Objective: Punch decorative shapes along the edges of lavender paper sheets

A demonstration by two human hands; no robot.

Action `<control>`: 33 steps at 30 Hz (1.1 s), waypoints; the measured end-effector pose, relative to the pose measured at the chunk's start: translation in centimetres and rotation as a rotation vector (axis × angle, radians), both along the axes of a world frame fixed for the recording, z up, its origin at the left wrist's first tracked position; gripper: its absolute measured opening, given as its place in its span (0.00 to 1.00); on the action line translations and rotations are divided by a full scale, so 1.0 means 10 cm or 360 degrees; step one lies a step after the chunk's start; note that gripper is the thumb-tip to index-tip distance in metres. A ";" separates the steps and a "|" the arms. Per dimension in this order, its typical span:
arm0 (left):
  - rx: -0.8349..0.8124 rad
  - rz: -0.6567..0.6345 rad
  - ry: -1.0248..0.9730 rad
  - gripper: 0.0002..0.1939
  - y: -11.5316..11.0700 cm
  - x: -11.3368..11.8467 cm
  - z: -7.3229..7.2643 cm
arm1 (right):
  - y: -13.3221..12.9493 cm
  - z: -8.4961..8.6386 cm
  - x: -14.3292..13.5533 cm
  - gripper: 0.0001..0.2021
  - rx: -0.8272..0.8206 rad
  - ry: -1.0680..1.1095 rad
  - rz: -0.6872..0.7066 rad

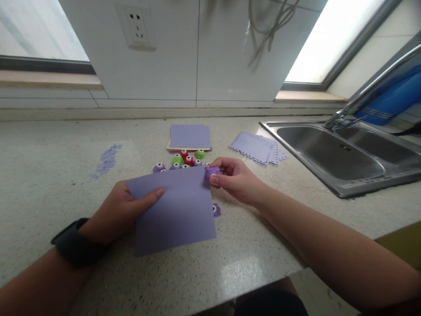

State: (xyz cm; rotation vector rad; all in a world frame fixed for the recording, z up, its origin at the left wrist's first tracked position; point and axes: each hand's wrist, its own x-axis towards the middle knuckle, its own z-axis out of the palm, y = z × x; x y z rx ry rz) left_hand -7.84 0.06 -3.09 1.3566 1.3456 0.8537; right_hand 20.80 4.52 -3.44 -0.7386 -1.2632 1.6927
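Observation:
My left hand (131, 202) grips a sheet of purple paper (177, 215) by its left side, thumb on top and the other fingers hidden beneath. At the sheet's upper right corner, my right hand (233, 180) pinches a small purple craft punch (212, 172), which sits at the paper's edge. Another purple punch (216, 210) lies on the counter, partly covered by the sheet's right edge. Just beyond the paper stand several small punches in red (189, 160), green (200, 154) and purple (159, 167), some partly hidden by it.
A stack of coloured paper (190, 136) lies behind the punches. To its right are several purple sheets with punched borders (253, 147). Purple paper scraps (108, 160) form a pile at the left. A steel sink (329, 153) with a faucet (371, 90) is set into the counter's right side.

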 end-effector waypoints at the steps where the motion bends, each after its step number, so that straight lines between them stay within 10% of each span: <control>1: -0.0003 -0.0003 -0.0011 0.18 0.00 0.00 0.00 | 0.00 0.00 0.00 0.16 0.0005 0.0006 0.0007; 33: 0.0063 -0.0004 0.0081 0.18 0.00 -0.01 -0.01 | -0.01 0.04 -0.02 0.16 -0.0099 -0.0079 -0.0007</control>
